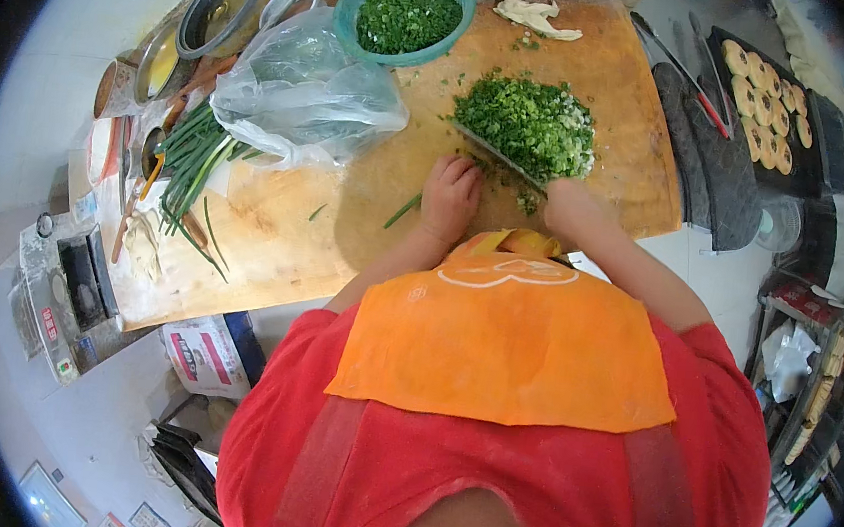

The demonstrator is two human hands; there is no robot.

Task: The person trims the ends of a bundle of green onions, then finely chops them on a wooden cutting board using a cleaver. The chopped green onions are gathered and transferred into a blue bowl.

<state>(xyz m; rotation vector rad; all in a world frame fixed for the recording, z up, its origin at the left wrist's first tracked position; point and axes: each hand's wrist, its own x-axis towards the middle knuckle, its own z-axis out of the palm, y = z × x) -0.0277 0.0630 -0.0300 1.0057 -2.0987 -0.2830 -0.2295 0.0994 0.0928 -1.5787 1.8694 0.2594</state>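
Note:
My right hand grips the handle end of a kitchen knife. Its blade slants away to the left, along the near edge of a heap of chopped green onions. Close to the blade's left side, my left hand rests on the wooden worktop with its fingers curled. Whether anything lies under those fingers is hidden. One piece of green onion stalk sits just left of that hand. Small green bits are scattered between the hand and the knife.
A teal bowl of chopped greens stands beyond a clear plastic bag. Whole green onions lie at left, before tubs and a bowl. A dough scrap is at the far side. Tongs and a baking tray of pastries are right.

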